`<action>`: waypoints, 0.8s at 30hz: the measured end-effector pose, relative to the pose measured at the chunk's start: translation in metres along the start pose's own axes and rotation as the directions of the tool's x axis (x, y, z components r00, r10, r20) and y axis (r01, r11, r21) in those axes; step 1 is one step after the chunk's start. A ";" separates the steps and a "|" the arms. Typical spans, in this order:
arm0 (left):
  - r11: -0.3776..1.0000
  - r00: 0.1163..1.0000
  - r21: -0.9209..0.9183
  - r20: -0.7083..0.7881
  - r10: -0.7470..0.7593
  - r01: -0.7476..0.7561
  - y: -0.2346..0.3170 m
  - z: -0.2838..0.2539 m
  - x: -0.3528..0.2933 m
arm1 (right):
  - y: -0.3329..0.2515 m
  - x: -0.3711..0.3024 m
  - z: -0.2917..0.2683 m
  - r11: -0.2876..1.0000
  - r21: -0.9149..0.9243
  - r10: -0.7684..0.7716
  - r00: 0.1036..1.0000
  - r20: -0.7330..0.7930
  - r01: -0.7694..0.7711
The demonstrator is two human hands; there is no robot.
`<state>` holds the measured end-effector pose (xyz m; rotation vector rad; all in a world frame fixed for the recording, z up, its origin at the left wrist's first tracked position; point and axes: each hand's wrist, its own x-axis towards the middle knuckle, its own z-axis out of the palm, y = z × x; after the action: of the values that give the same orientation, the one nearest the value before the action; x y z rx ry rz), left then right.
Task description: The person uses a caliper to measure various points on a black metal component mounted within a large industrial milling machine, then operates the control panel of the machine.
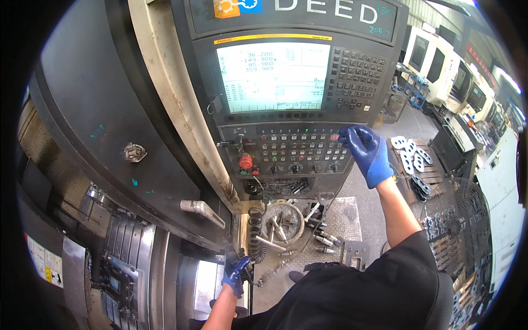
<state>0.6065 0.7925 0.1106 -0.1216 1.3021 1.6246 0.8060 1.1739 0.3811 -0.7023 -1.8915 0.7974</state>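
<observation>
My right hand, in a blue glove, is raised at the right edge of the machine's button panel. Its fingers are curled in, with the fingertips at or just in front of the buttons on that side; whether they touch cannot be made out. Above the panel a lit screen shows rows of figures, with a keypad beside it. Low down, my left hand, also gloved in blue, is closed round a dark handheld thing, its kind mostly hidden. A black coiled cord hangs close by.
A red stop knob juts from the panel. Left stands a dark machine door with a pale handle; a vise-like fixture lies inside. Below are a round tub and metal toolholders. A fan stands right, near flat metal parts.
</observation>
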 end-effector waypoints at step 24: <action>0.998 0.999 0.035 0.009 0.047 -0.047 -0.008 -0.009 -0.001 | -0.003 -0.001 0.000 1.000 0.008 -0.008 1.000 0.001 0.008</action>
<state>0.6085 0.7841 0.1023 -0.0638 1.3357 1.6391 0.8065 1.1712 0.3827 -0.6889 -1.8903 0.7998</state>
